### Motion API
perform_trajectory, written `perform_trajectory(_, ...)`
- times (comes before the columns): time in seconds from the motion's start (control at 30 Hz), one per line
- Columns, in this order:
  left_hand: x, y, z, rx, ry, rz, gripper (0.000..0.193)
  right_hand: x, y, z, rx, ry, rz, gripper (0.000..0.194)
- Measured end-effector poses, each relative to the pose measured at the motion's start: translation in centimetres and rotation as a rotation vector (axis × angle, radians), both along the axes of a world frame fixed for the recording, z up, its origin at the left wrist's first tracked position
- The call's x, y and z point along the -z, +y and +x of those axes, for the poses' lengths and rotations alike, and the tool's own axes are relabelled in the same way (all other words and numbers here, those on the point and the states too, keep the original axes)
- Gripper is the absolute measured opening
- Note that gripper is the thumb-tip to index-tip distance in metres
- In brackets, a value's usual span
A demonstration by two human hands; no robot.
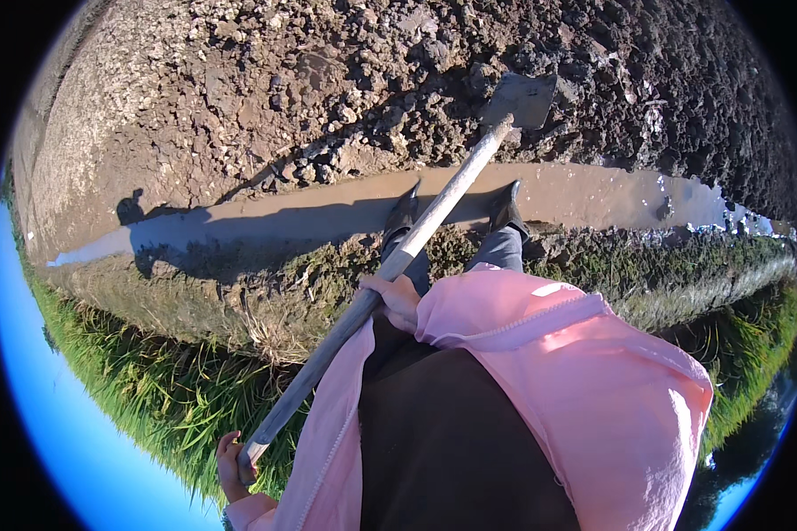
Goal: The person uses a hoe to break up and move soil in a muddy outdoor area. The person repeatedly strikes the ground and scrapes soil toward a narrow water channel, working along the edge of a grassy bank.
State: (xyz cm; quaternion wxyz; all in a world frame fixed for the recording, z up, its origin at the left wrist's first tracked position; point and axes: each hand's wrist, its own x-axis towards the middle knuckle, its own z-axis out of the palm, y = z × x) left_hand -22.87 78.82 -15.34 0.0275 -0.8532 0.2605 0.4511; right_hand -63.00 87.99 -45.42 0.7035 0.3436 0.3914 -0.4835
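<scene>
A long wooden handle [432, 219] runs diagonally from lower left to upper right, ending in a flat, mud-coated metal hoe blade [522, 101] on the clumped soil. My right hand [397, 300] grips the middle of the handle in front of my waist. Near the handle's lower end is my left hand [232, 464], its fingers curled around the wood. Pink sleeves cover both arms. Below the handle, my dark boots [506, 211] stand apart at the edge of a muddy water channel. Whether the blade presses into the soil cannot be told.
Shallow brown water [571, 196] fills a narrow channel across the view. Beyond it lies rough, lumpy soil [345, 86]. A low earthen bank [637, 265] borders the near side, with tall green grass [173, 391] behind it. My shadow falls over the channel at left.
</scene>
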Motion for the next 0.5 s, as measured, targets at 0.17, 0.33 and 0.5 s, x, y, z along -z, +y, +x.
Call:
perform_trajectory(0.17, 1.0, -0.1, 1.5, -0.082, -0.022, 0.258, 0.021, -2.8, 0.1, 0.4, -0.099, 0.242, -0.052, 0.02)
perform_trajectory(0.33, -0.2, -0.1, 1.8, -0.342, -0.052, 0.508, 0.022, 0.6, 0.0, 3.5, -0.337, 0.193, 0.148, 0.02)
perform_trajectory(0.5, 1.9, 0.9, -2.1, -0.17, -0.079, 0.146, 0.02, 5.4, -3.7, 0.5, -0.248, 0.235, 0.117, 0.01)
